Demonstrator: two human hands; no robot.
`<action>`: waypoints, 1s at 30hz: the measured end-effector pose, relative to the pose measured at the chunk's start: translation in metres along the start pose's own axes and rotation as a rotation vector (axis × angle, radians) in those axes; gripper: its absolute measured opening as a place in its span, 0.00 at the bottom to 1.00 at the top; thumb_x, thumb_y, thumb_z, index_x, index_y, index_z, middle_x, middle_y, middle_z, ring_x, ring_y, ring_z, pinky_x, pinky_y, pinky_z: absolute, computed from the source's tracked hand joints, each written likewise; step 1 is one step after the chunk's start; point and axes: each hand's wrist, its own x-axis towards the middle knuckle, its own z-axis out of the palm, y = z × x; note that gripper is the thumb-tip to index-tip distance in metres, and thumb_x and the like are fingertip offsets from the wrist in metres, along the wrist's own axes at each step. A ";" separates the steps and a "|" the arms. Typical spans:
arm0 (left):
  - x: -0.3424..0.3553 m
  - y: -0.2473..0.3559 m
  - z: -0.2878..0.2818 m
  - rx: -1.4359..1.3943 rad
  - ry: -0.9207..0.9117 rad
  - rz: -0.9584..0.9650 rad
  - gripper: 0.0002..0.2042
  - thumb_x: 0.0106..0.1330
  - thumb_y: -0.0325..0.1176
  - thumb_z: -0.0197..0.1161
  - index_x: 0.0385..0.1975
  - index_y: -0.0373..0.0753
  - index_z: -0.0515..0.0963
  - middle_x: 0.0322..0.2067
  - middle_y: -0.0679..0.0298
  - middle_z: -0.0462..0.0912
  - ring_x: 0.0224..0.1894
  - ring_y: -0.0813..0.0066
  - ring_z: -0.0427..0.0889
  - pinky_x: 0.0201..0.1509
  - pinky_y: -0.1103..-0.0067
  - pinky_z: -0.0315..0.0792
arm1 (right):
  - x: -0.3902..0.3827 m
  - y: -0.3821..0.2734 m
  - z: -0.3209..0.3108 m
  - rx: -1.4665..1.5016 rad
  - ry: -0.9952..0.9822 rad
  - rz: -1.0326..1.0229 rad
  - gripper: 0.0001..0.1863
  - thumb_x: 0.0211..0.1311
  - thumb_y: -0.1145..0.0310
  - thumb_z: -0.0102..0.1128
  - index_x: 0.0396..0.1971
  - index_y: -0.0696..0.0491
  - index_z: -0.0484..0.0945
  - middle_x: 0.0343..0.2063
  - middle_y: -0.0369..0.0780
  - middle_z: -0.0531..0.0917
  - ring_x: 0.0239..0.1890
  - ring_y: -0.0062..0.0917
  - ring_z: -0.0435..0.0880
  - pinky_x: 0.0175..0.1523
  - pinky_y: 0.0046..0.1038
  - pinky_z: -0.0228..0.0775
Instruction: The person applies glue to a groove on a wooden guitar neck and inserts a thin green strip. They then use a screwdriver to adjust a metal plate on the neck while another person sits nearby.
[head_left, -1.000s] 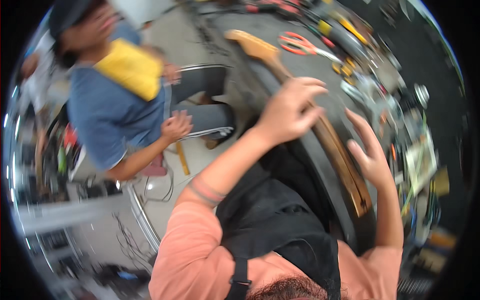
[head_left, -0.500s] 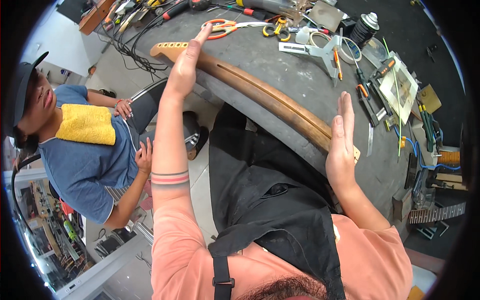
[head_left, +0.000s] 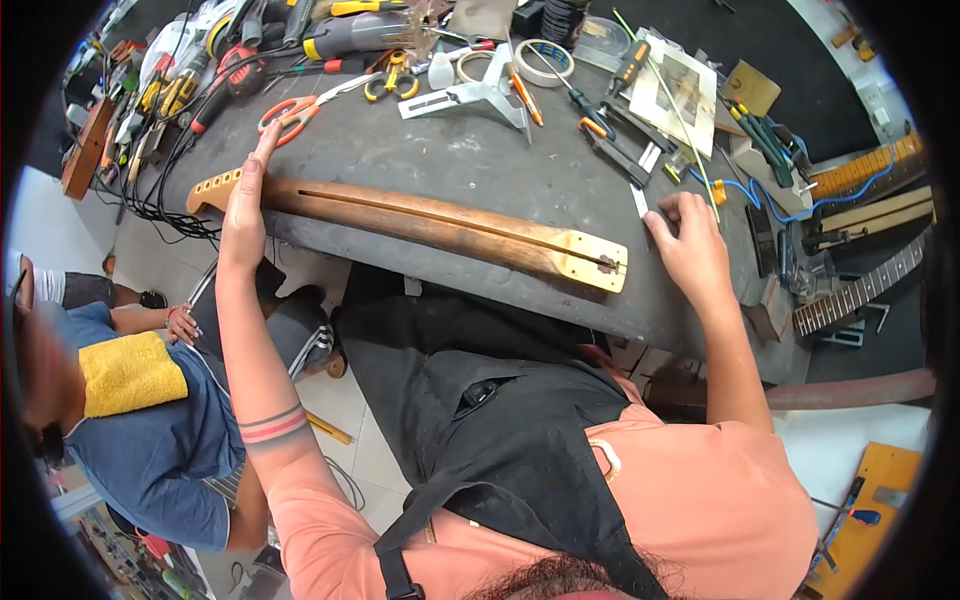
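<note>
A brown wooden guitar neck (head_left: 430,222) lies back side up on the dark workbench, with a long narrow groove along it. Pale holes line its headstock (head_left: 212,188), and the heel (head_left: 595,262) has small screw holes and a slot. My left hand (head_left: 245,215) is on edge beside the headstock, fingers stretched out and holding nothing. Beyond the heel, my right hand (head_left: 690,245) is over the bench with bent fingers, thumb apart from them. Its thumb is next to a thin metal ruler (head_left: 640,200), partly hidden by the hand; I cannot tell whether they touch.
Orange-handled scissors (head_left: 292,118), a metal angle tool (head_left: 470,95), tape rolls (head_left: 546,62) and a clamp (head_left: 615,150) lie farther back. Power tools and cables crowd the far left. A fretted neck (head_left: 865,290) is at the right. A person in a blue shirt (head_left: 150,440) sits at my left.
My right hand has left the neck's heel end, moved right and bent its fingers. My left hand stays by the headstock. The view has shifted right, and the heel now shows fully.
</note>
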 end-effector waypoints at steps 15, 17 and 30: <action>0.034 -0.001 0.010 0.031 0.068 -0.020 0.33 0.87 0.50 0.36 0.82 0.34 0.62 0.82 0.52 0.64 0.86 0.60 0.56 0.88 0.70 0.44 | 0.027 -0.055 0.033 1.146 0.019 0.178 0.37 0.89 0.50 0.43 0.82 0.63 0.56 0.81 0.52 0.59 0.85 0.37 0.55 0.86 0.34 0.44; 0.038 -0.004 0.005 0.009 0.078 -0.045 0.32 0.86 0.49 0.38 0.82 0.34 0.62 0.81 0.50 0.64 0.86 0.61 0.55 0.88 0.70 0.45 | 0.041 -0.044 0.034 0.946 0.070 0.103 0.39 0.89 0.49 0.40 0.83 0.64 0.52 0.83 0.53 0.55 0.86 0.38 0.50 0.87 0.34 0.40; 0.074 0.167 0.113 0.818 0.054 0.741 0.44 0.72 0.57 0.63 0.84 0.44 0.56 0.80 0.51 0.66 0.84 0.48 0.58 0.88 0.53 0.49 | 0.083 -0.167 -0.025 -0.012 0.570 -0.749 0.28 0.79 0.65 0.58 0.72 0.63 0.72 0.73 0.55 0.74 0.76 0.47 0.72 0.79 0.46 0.65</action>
